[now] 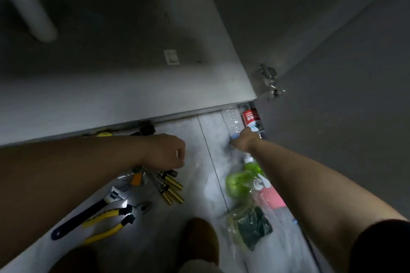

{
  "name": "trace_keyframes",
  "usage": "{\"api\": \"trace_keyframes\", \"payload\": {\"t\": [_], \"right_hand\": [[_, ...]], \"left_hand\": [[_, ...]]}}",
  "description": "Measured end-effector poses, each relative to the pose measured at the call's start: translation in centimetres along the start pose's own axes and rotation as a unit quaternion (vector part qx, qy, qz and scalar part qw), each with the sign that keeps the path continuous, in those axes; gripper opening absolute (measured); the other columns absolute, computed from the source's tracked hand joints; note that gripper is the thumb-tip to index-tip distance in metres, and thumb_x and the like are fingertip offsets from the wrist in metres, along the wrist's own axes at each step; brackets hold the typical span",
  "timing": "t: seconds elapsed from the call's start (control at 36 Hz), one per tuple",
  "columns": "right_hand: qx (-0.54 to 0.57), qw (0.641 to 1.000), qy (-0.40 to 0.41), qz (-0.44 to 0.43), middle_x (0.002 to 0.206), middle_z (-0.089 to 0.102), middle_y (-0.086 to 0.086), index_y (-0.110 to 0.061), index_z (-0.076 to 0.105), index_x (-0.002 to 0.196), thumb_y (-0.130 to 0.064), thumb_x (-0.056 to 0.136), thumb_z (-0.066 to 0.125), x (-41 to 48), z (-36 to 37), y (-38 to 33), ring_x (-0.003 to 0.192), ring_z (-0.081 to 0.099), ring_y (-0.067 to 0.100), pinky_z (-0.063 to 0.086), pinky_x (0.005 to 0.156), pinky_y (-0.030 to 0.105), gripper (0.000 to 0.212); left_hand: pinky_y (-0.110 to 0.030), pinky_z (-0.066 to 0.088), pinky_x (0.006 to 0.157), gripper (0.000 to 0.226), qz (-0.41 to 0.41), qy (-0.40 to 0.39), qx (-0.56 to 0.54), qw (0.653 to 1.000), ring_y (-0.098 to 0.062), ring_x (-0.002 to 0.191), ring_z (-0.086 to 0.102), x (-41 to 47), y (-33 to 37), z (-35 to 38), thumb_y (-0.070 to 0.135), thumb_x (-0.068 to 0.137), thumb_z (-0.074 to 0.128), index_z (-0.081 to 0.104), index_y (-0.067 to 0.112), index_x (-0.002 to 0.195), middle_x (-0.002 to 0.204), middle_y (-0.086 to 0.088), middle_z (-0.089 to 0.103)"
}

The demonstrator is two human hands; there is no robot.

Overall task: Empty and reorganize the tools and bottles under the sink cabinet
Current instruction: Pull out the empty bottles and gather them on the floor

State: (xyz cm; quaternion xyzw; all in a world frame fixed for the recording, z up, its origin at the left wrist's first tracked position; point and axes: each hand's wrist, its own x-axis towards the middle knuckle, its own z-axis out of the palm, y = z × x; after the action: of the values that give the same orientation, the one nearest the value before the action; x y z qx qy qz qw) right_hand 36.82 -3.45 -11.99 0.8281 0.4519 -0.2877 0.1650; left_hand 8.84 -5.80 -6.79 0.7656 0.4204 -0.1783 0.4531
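Observation:
My right hand (243, 142) grips the neck end of a clear plastic bottle (232, 120) that lies on the floor at the cabinet's right corner. A red-labelled bottle (251, 117) lies right beside it. My left hand (169, 153) hovers with curled fingers over a bunch of yellow-and-black screwdrivers (171, 186) and a hex key set (137, 176); nothing shows in its grasp. An adjustable wrench (88, 213) and yellow-handled pliers (115, 217) lie on the floor near me. The cabinet floor (111, 77) is bare and dark.
A green bottle (239, 184), a pink bottle (271, 197) and a bag of dark green stuff (253, 228) lie under my right arm. The open cabinet door (332, 106) with its hinge (269, 82) stands on the right. A drain pipe (31, 9) descends at the back left. My shoe (199, 239) is below.

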Motion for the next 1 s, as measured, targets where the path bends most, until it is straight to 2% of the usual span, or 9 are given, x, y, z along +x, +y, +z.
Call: {"api": "trace_keyframes", "payload": {"t": [0.08, 0.25, 0.36, 0.47, 0.58, 0.72, 0.78, 0.89, 1.0], "right_hand": [[-0.048, 0.997, 0.023, 0.047, 0.156, 0.035, 0.020, 0.000, 0.020, 0.155, -0.049, 0.092, 0.061, 2.1, 1.5, -0.8, 0.142, 0.039, 0.037, 0.038, 0.112, 0.040, 0.090], [-0.040, 0.996, 0.054, 0.065, 0.148, 0.046, 0.018, -0.002, 0.023, 0.151, -0.050, 0.087, 0.066, 2.7, 2.9, -1.2, 0.136, 0.047, 0.035, 0.042, 0.106, 0.039, 0.091], [0.085, 0.995, -0.040, 0.044, 0.110, 0.068, 0.017, 0.000, 0.051, 0.129, -0.038, 0.081, 0.077, 1.2, 3.5, -2.4, 0.089, 0.068, 0.030, 0.051, 0.067, 0.031, 0.067], [0.285, 0.949, -0.131, 0.044, 0.077, 0.059, 0.010, -0.009, 0.057, 0.095, -0.030, 0.080, 0.078, -2.0, 4.3, -4.0, 0.057, 0.056, 0.020, 0.046, 0.049, 0.021, 0.033], [0.397, 0.871, -0.289, 0.019, 0.084, 0.069, 0.010, -0.010, 0.067, 0.099, -0.034, 0.083, 0.076, -5.0, 4.1, -5.2, 0.070, 0.071, 0.023, 0.060, 0.066, 0.030, 0.030], [0.460, 0.787, -0.409, -0.049, 0.116, 0.072, 0.021, -0.004, 0.064, 0.126, -0.037, 0.089, 0.072, -5.2, 3.1, -4.2, 0.110, 0.070, 0.031, 0.059, 0.089, 0.037, 0.050], [0.442, 0.829, -0.337, -0.058, 0.115, 0.073, 0.017, -0.008, 0.071, 0.118, -0.040, 0.090, 0.070, -4.4, 2.4, -3.7, 0.110, 0.070, 0.027, 0.059, 0.085, 0.033, 0.043], [0.185, 0.981, 0.028, -0.057, 0.130, 0.059, 0.011, -0.016, 0.062, 0.126, -0.030, 0.092, 0.064, -1.3, 1.4, -1.8, 0.122, 0.055, 0.031, 0.049, 0.103, 0.039, 0.037], [-0.007, 0.995, 0.096, 0.006, 0.163, 0.015, 0.016, -0.013, 0.027, 0.154, -0.037, 0.091, 0.061, 0.7, 1.1, -0.1, 0.151, 0.015, 0.035, 0.026, 0.119, 0.046, 0.075]], "left_hand": [[-0.022, 0.046, 0.082, 0.016, -0.003, 0.006, -0.069, 0.998, -0.008, 0.098, 0.053, 1.5, -1.2, 1.3, 0.038, 0.100, 0.057, 0.058, 0.025, 0.111, 0.102, 0.012, 0.053], [-0.011, 0.040, 0.051, 0.012, -0.022, 0.036, -0.183, 0.982, -0.003, 0.077, 0.060, 3.6, -1.6, 2.5, 0.034, 0.097, 0.062, 0.061, 0.023, 0.102, 0.096, 0.006, 0.065], [-0.017, 0.048, 0.055, 0.020, -0.042, 0.053, -0.237, 0.969, -0.008, 0.078, 0.065, 4.2, -1.0, 2.5, 0.033, 0.093, 0.069, 0.057, 0.022, 0.105, 0.095, 0.002, 0.064], [-0.032, 0.054, 0.081, 0.065, -0.066, 0.067, -0.245, 0.965, -0.016, 0.100, 0.063, 3.6, -0.6, 2.4, 0.044, 0.084, 0.077, 0.045, 0.021, 0.135, 0.117, 0.000, 0.060], [-0.029, 0.051, 0.080, 0.096, -0.058, 0.095, -0.239, 0.965, -0.011, 0.103, 0.058, 2.9, -0.8, 2.4, 0.058, 0.075, 0.080, 0.031, 0.017, 0.146, 0.125, 0.004, 0.056], [-0.033, 0.052, 0.086, 0.091, -0.076, 0.144, -0.282, 0.945, -0.017, 0.108, 0.058, 3.2, -1.1, 2.4, 0.047, 0.080, 0.080, 0.031, 0.013, 0.148, 0.128, -0.001, 0.056], [-0.035, 0.053, 0.086, 0.085, -0.084, 0.152, -0.298, 0.939, -0.019, 0.104, 0.061, 3.5, -1.5, 2.4, 0.041, 0.080, 0.081, 0.034, 0.015, 0.146, 0.124, -0.002, 0.058], [-0.026, 0.056, 0.051, 0.064, -0.110, 0.122, -0.364, 0.917, -0.014, 0.067, 0.069, 3.9, -2.2, 2.7, 0.033, 0.078, 0.080, 0.041, 0.025, 0.129, 0.103, -0.006, 0.065], [-0.016, 0.048, 0.042, 0.057, -0.116, 0.128, -0.374, 0.911, -0.010, 0.071, 0.065, 4.1, -2.6, 3.0, 0.032, 0.079, 0.078, 0.045, 0.027, 0.125, 0.097, -0.002, 0.063]]}}
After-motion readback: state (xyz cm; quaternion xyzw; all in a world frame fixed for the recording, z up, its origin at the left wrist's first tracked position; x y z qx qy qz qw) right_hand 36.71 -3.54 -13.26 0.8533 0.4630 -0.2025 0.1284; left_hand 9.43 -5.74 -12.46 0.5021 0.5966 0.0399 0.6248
